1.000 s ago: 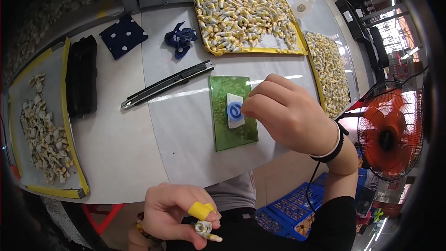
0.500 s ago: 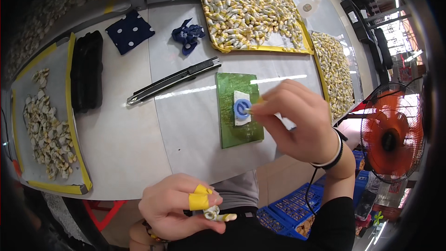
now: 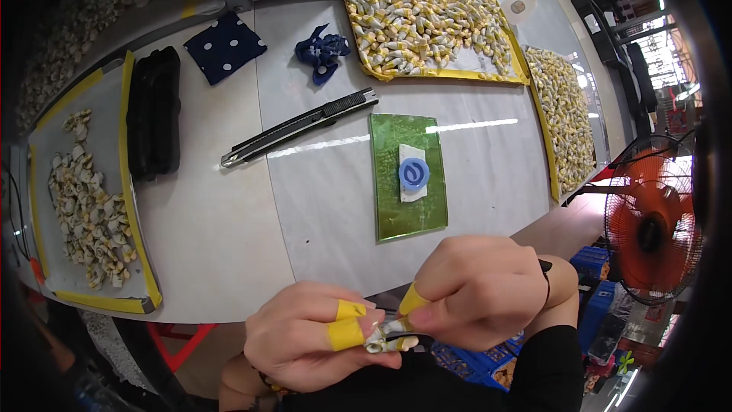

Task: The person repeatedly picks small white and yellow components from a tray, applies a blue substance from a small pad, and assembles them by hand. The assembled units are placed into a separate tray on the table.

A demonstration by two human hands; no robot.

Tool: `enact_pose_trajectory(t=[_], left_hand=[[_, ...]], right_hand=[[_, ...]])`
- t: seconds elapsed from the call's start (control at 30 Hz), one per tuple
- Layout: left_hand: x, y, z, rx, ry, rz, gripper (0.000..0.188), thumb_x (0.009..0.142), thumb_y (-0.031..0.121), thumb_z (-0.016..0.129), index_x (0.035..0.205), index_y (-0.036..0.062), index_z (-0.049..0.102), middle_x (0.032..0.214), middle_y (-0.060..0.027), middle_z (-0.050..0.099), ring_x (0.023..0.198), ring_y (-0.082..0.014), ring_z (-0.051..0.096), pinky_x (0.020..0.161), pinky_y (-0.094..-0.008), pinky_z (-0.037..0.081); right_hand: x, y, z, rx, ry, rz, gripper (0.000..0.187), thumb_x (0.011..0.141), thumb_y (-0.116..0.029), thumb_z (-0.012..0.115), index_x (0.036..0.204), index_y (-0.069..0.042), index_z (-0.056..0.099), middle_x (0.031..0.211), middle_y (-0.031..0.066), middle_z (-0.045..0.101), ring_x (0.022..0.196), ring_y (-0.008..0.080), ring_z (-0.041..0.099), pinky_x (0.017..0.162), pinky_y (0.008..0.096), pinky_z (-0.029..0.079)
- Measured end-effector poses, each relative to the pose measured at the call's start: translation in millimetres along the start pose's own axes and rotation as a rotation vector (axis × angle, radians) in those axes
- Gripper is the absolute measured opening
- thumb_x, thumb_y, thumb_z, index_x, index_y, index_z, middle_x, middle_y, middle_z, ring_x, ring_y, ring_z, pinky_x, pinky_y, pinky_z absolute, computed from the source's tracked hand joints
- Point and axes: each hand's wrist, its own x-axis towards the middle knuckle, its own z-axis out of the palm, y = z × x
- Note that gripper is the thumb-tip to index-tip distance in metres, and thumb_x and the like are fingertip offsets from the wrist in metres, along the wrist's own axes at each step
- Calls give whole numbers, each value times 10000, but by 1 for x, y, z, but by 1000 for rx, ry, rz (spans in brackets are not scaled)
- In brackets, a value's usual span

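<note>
My left hand [image 3: 305, 336], with yellow tape on two fingers, is closed on a small white-and-yellow piece [image 3: 393, 346] low in front of me. My right hand [image 3: 488, 290] is pinched shut against the same spot, yellow tape round one fingertip; a small greyish-white bit shows at its fingers, too little to name. Beyond the hands lies a green glass plate [image 3: 415, 217]. On it sits a white pad [image 3: 414, 195], topped by a small round blue dish [image 3: 412, 174] with a darker swirl inside.
A grey-and-black utility knife [image 3: 301, 128] lies left of the plate. Dark blue dotted cloths [image 3: 225, 47] are behind it. Yellow-edged trays [image 3: 427, 19] of white-and-yellow pieces stand far and right; another tray [image 3: 137, 263] stands left beside a black case [image 3: 156, 114]. An orange fan [image 3: 652, 221] stands right.
My right hand has left the blue dish and come down toward me, meeting the left hand at the small piece. The left hand has shifted slightly right. The whole view has shifted a little.
</note>
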Motion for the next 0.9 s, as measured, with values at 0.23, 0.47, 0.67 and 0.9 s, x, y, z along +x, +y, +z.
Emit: enact_pose_trajectory(t=[0.23,0.47,0.67,0.9], left_hand=[[-3,7,-1,133,-40,-63,310,609,71,831,843,-18,650,751,-76,635,655,-251,626,565,-313,521],[1,8,-3,198,-51,21,343,562,98,860,813,-9,653,748,-86,638,665,-253,637,570,-304,545],[1,6,-4,176,-69,30,353,575,105,856,840,-3,650,775,-87,634,677,-251,634,580,-305,542],[6,10,9,443,111,93,432,585,92,844,950,4,630,832,-85,621,663,-228,613,590,-306,524]], right_hand=[[5,6,-3,6,-144,-126,59,734,49,636,767,35,589,784,143,607,613,241,584,527,288,486],[8,6,-6,-26,-191,-165,37,749,53,612,779,41,595,783,145,612,625,246,598,547,297,513],[6,5,-3,-47,-150,-170,71,727,54,644,751,28,582,787,145,619,619,233,597,539,288,514],[4,2,1,-292,-23,-284,149,683,29,712,764,1,590,758,111,612,616,192,594,508,252,499]])
